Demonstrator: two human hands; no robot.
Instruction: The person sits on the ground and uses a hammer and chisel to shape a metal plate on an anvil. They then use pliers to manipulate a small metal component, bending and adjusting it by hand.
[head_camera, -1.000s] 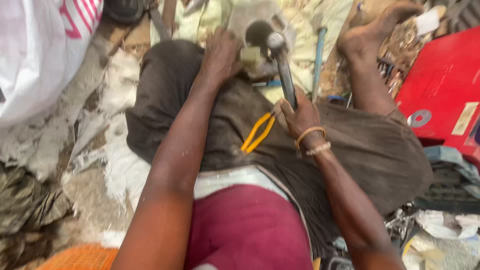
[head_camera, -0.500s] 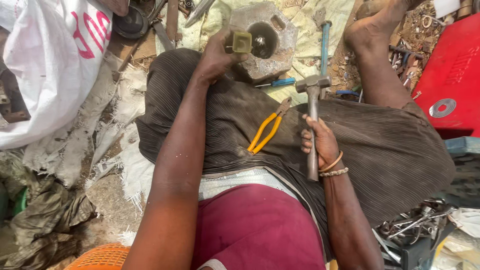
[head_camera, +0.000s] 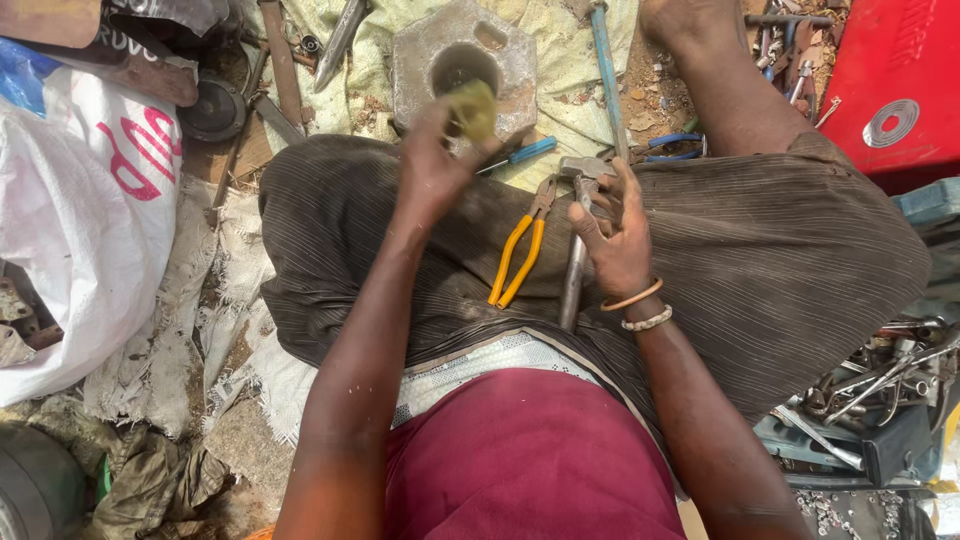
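Sitting on the ground here, legs out, with stuff in both hands. My right hand is wrapped around the grey steel hammer with the long metal handle. Its long axis runs pretty much straight up and down in view: head end pointing away from me toward my feet, handle end pointing back at my lap. The head sits just above my knuckles, the handle lies along my dark ribbed skirt, and my fingers cover the upper part of the shaft. It looks worn and dull, bare metal all the way down.

My left hand is up off my lap and pinched shut on a small yellowish brass-looking block. It's motion-blurred, so I can't make out its shape properly. It's right in front of the grey hexagonal metal block with a round hole in the middle, which sits on the pale green cloth beyond my knees.

The two hands are apart, with the yellow-handled pliers lying on my skirt between them, jaws pointing away from me, just beside the hammer head. A blue-handled screwdriver pokes out near my left hand, tip hidden. The red metal case on my right is cut off by the frame edge.
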